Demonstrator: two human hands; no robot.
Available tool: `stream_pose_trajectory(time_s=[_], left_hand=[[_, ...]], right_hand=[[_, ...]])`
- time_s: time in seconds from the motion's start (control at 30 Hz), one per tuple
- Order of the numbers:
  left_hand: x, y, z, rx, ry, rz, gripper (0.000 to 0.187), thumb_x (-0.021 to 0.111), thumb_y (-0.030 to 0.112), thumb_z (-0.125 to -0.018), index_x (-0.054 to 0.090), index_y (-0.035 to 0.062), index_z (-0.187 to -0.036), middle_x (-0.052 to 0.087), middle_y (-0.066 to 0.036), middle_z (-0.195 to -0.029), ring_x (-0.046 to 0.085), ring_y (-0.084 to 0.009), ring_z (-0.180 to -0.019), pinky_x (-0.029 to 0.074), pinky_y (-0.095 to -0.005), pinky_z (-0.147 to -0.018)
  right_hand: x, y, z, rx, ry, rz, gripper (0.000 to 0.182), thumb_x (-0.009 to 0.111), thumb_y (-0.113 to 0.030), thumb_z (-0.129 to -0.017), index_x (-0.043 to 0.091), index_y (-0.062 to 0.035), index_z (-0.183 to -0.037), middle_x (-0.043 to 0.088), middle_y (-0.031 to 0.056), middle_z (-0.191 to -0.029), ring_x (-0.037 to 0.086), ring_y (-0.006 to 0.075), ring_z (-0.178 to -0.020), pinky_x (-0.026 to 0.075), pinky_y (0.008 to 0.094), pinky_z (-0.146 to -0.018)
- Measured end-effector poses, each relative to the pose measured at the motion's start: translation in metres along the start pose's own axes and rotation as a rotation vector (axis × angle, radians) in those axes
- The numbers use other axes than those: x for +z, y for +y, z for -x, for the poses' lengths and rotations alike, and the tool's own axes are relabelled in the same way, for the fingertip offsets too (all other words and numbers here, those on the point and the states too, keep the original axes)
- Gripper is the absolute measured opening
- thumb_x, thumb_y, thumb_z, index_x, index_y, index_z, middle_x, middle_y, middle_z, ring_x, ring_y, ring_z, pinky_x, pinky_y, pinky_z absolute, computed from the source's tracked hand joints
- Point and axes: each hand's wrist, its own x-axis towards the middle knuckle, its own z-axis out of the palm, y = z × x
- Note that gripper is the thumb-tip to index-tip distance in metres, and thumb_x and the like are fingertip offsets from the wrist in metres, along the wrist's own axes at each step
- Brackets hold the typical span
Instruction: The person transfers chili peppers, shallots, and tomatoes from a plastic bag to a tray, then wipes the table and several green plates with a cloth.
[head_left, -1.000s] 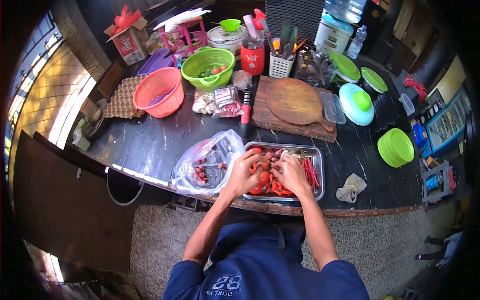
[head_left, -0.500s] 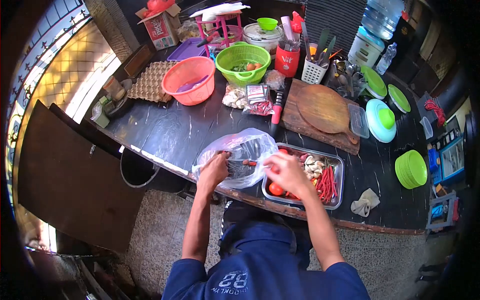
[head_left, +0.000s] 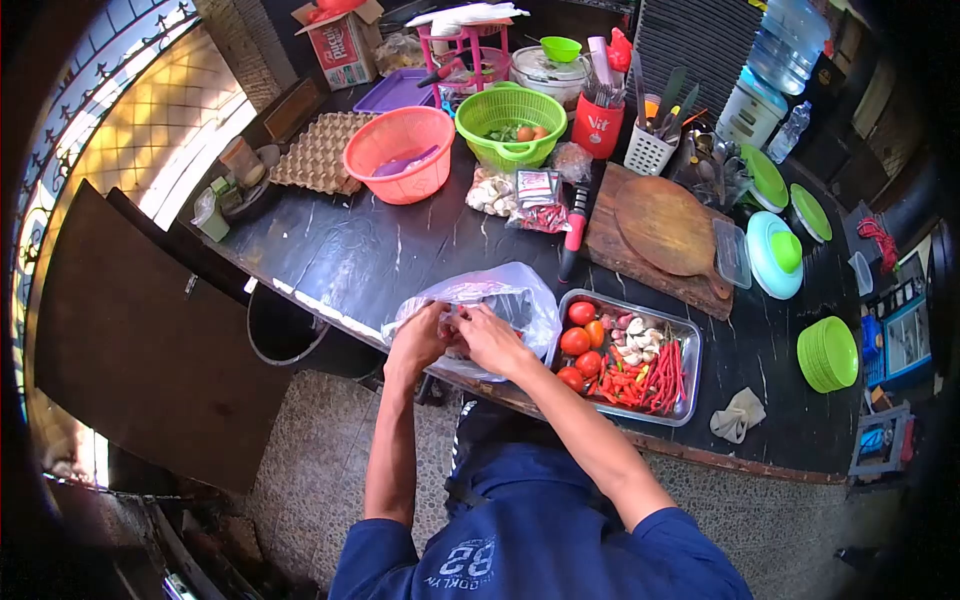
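Observation:
A clear plastic bag (head_left: 528,293) lies open at the table's front edge. My left hand (head_left: 418,340) is closed on its left rim. Close beside it, my right hand (head_left: 488,338) reaches over the bag's mouth with fingers bent together; what they hold, if anything, is hidden. Something reddish shows dimly inside the bag. Just right of it stands a metal tray (head_left: 690,395) with tomatoes (head_left: 575,341), peeled garlic cloves (head_left: 637,345), shallots (head_left: 612,330), long red chilies (head_left: 668,375) and small chilies (head_left: 622,384).
Behind are a wooden cutting board (head_left: 665,225), a knife-like tool with a red-black handle (head_left: 575,230), a pink basin (head_left: 400,180), a green colander (head_left: 510,145) and egg cartons (head_left: 318,155). To the right are a cloth (head_left: 738,415) and stacked green plates (head_left: 828,354).
My right hand has moved left from over the tray to the bag's mouth, beside my left hand. The tomatoes it covered are now in plain view. The camera view has shifted slightly.

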Motion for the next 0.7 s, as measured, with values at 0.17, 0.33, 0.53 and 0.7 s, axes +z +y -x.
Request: stream_pose_trajectory(time_s=[0.17, 0.33, 0.53, 0.7], left_hand=[[0.005, -0.02, 0.002, 0.079, 0.004, -0.017, 0.04, 0.08, 0.01, -0.077, 0.068, 0.0056, -0.115, 0.072, -0.018, -0.11, 0.069, -0.0379, -0.109, 0.055, -0.0463, -0.09], [-0.006, -0.01, 0.002, -0.005, -0.146, -0.008, 0.037, 0.08, 0.016, -0.078, 0.072, 0.0062, -0.112, 0.073, -0.017, -0.111, 0.069, -0.0359, -0.108, 0.054, -0.043, -0.095], [0.007, -0.033, -0.005, 0.162, -0.042, -0.026, 0.021, 0.071, 0.006, -0.083, 0.073, 0.0051, -0.104, 0.073, -0.019, -0.102, 0.068, -0.0383, -0.105, 0.053, -0.0445, -0.091], [0.008, -0.035, -0.016, 0.125, -0.114, 0.02, 0.016, 0.062, 0.008, -0.089, 0.074, 0.0033, -0.101, 0.073, -0.022, -0.098, 0.068, -0.0417, -0.102, 0.053, -0.0471, -0.088]], right_hand=[[-0.005, 0.005, -0.005, 0.042, -0.074, -0.068, 0.037, 0.071, -0.013, -0.088, 0.067, -0.0038, -0.124, 0.063, 0.0221, -0.121, 0.061, 0.0398, -0.116, 0.051, 0.0492, -0.102], [-0.008, 0.009, -0.007, 0.049, -0.185, -0.073, 0.041, 0.072, -0.012, -0.086, 0.067, -0.0046, -0.126, 0.063, 0.0223, -0.122, 0.061, 0.0408, -0.116, 0.052, 0.0497, -0.101], [-0.007, 0.004, 0.006, 0.055, -0.106, 0.102, 0.047, 0.071, -0.009, -0.086, 0.061, -0.0001, -0.131, 0.059, 0.0229, -0.13, 0.06, 0.0456, -0.116, 0.053, 0.0534, -0.102], [0.006, 0.02, 0.007, 0.042, -0.067, 0.126, 0.045, 0.069, -0.008, -0.088, 0.06, 0.0024, -0.13, 0.058, 0.0235, -0.131, 0.061, 0.0461, -0.115, 0.053, 0.0535, -0.101]])
